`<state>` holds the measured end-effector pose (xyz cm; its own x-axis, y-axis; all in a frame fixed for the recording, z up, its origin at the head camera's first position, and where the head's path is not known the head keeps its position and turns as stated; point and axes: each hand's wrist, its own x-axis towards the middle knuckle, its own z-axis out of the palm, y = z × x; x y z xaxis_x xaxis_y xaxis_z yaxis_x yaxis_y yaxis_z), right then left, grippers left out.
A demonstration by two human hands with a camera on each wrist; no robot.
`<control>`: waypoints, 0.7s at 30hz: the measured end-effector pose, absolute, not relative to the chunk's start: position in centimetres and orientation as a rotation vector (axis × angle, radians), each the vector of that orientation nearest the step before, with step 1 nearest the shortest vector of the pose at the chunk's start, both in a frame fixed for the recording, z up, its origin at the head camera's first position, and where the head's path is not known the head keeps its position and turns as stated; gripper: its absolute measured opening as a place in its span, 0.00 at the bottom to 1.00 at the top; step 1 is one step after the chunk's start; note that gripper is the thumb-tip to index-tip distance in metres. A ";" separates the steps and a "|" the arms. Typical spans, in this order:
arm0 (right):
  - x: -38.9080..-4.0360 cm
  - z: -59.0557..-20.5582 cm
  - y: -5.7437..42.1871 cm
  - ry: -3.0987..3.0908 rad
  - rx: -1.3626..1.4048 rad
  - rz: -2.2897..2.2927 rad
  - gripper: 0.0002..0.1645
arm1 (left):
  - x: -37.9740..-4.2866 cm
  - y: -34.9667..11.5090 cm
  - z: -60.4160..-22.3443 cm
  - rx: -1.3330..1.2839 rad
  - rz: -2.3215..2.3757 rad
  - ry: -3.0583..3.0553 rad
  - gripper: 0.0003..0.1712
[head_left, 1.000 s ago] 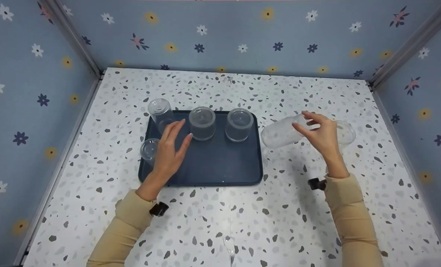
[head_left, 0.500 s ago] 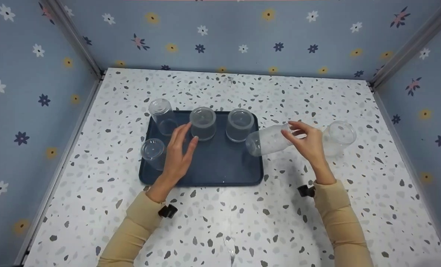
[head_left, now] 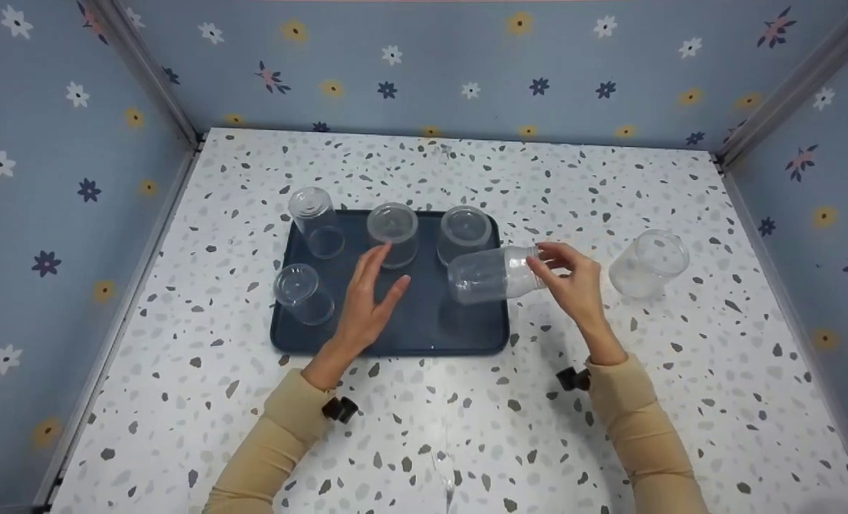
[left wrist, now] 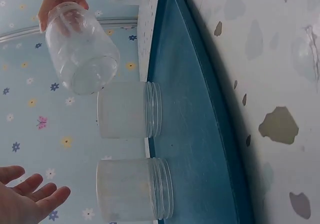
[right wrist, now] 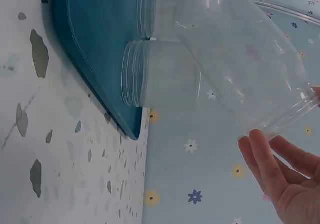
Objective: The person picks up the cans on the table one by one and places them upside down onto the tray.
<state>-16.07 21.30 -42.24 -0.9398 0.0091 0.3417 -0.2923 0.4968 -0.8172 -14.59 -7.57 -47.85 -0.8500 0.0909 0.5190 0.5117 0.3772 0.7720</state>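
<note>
My right hand (head_left: 570, 282) pinches the threaded neck of a clear jar (head_left: 485, 277) between thumb and fingers. This jar is tipped nearly on its side, its base pointing left over the right part of the dark blue tray (head_left: 424, 332). The right wrist view shows fingertips (right wrist: 260, 139) on the rim. My left hand (head_left: 367, 303) hovers above the tray, fingers loosely spread, holding nothing. Beyond the hands, two wide clear jars, one left (head_left: 393, 235) and one right (head_left: 463, 228), stand mouth-down along the tray's back edge.
Two slimmer clear containers, one behind (head_left: 317, 221) and one in front (head_left: 303, 293), stand at the tray's left side. Another clear jar (head_left: 649, 264) is on the speckled table (head_left: 510, 428) to the right. Flowered panels (head_left: 467, 64) enclose the table's back and sides.
My right hand has carried the jar leftward from beside the tray to over its right part. My left hand has shifted right, away from the slimmer containers, and stays unloaded.
</note>
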 end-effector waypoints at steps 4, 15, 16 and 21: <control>-15.8 -42.4 20.7 -2.451 0.223 1.493 0.15 | -14.6 -7.1 -48.3 -0.574 -1.513 -2.267 0.33; -15.9 -43.7 20.0 -2.434 0.215 1.737 0.14 | -14.6 -6.0 -49.1 -0.629 -1.658 -2.299 0.44; -15.9 -43.8 19.9 -2.428 0.220 1.760 0.14 | -14.6 -5.8 -49.2 -0.647 -1.669 -2.288 0.44; -15.8 -44.3 19.4 -2.395 0.239 1.869 0.14 | -14.2 -5.1 -49.0 -0.693 -1.736 -2.241 0.47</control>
<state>-15.76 19.42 -44.35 -0.9833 -0.0652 0.1698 -0.1806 0.2374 -0.9545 -14.24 -5.10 -48.97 -0.8639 0.2283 0.4489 0.4917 0.1896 0.8498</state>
